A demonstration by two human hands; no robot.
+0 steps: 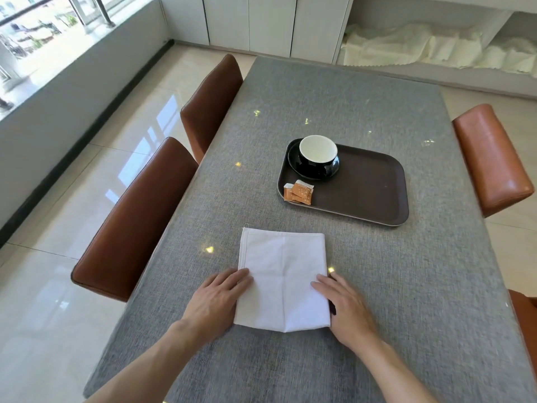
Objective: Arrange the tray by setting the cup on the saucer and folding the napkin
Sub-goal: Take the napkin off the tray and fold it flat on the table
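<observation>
A white napkin (283,280) lies folded into a rectangle on the grey table, near me. My left hand (216,301) rests flat on its left edge, fingers spread. On the napkin's right edge lies my right hand (343,303), also flat. Neither hand grips anything. Farther back, a dark brown tray (372,190) holds a black cup (318,154) with a white inside, standing upright on a black saucer (293,164) in the tray's far left corner.
Orange sachets (299,191) lie in the tray's near left corner. Brown leather chairs stand along the table's left side (133,219) (210,103) and right side (491,158). White cabinets and crumpled cloth are at the back.
</observation>
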